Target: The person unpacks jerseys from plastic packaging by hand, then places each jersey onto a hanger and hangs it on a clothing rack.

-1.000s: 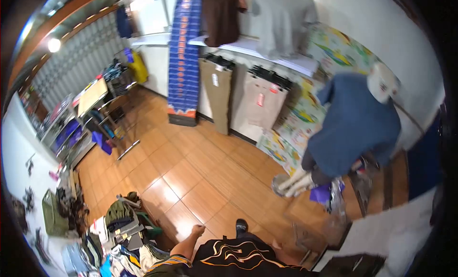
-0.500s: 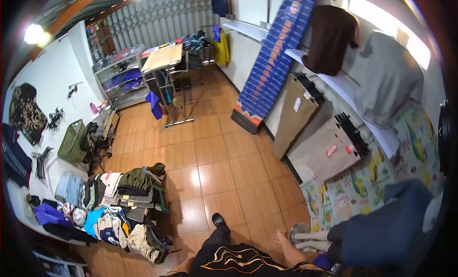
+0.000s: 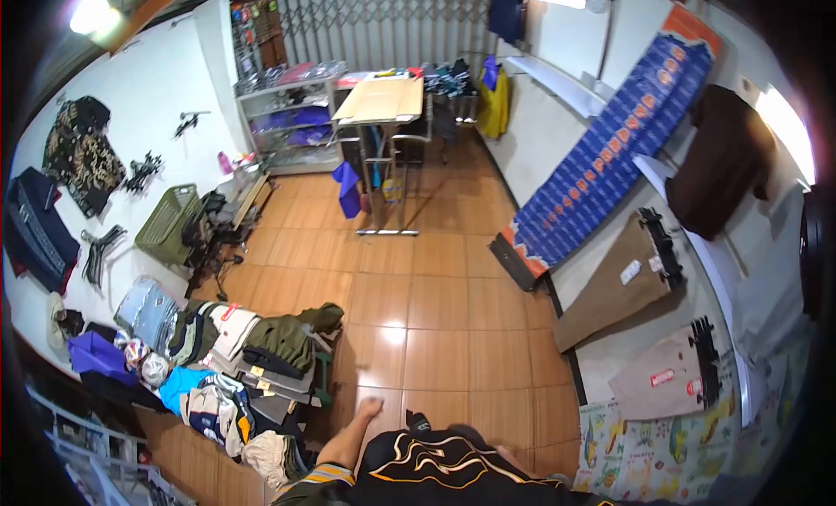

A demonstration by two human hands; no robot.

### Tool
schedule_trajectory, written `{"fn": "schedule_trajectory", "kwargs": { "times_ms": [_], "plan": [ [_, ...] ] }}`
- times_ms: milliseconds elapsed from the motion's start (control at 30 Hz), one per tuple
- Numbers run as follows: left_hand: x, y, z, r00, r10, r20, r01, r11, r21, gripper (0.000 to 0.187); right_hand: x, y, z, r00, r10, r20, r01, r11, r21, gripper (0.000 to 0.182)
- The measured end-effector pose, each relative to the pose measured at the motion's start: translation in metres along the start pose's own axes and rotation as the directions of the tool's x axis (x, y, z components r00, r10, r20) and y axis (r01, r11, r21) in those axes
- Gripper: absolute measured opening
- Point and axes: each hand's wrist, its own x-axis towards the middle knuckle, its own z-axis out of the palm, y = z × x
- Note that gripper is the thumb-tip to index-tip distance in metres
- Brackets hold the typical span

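Observation:
My left hand (image 3: 372, 408) is held out low in front of my body, over the tiled floor (image 3: 440, 354). It looks small and smeared, so I cannot make out its fingers or anything in them. Nearest to it is the pile of folded trousers (image 3: 283, 342) on a low green stool (image 3: 324, 380). Only a bit of skin of my right arm shows beside my black shirt (image 3: 435, 462); the right hand itself is hidden. One dark shoe (image 3: 418, 421) shows at the shirt's front edge.
A table with a light wooden top (image 3: 380, 98) stands ahead, beside a glass display case (image 3: 292, 123). A blue banner-like panel (image 3: 610, 149) leans on the right wall, near hanging trousers (image 3: 623, 279). A green basket (image 3: 170, 223) hangs left. Beige clothes (image 3: 270, 458) lie lower left.
My view has turned left and moved a little, so the room appears shifted to the right. My left hand has come forward into sight. My right hand, spread before, has dropped out of sight.

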Motion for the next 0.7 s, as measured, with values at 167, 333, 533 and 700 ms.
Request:
{"fn": "schedule_trajectory", "kwargs": {
  "times_ms": [167,333,533,700],
  "plan": [
    [0.054,0.105,-0.015,0.999,0.015,-0.052,-0.03,0.953,-0.302,0.039,0.003,-0.11,0.042,0.921,-0.364,0.138,0.363,0.672,-0.646,0.027],
    [0.092,0.108,-0.044,0.997,-0.008,-0.082,-0.002,0.993,-0.12,0.036,0.054,-0.23,0.099,0.863,-0.397,0.311,0.492,0.526,-0.694,0.02],
    [0.111,0.002,-0.081,0.934,-0.337,-0.115,0.349,0.931,0.107,0.019,0.076,-0.364,0.153,0.874,-0.415,0.252,0.48,0.818,-0.317,0.026],
    [0.063,0.013,-0.081,0.721,-0.691,-0.059,0.566,0.635,-0.526,0.026,0.095,-0.498,0.223,0.816,-0.518,0.257,0.578,0.742,-0.339,0.01]
  ]
}}
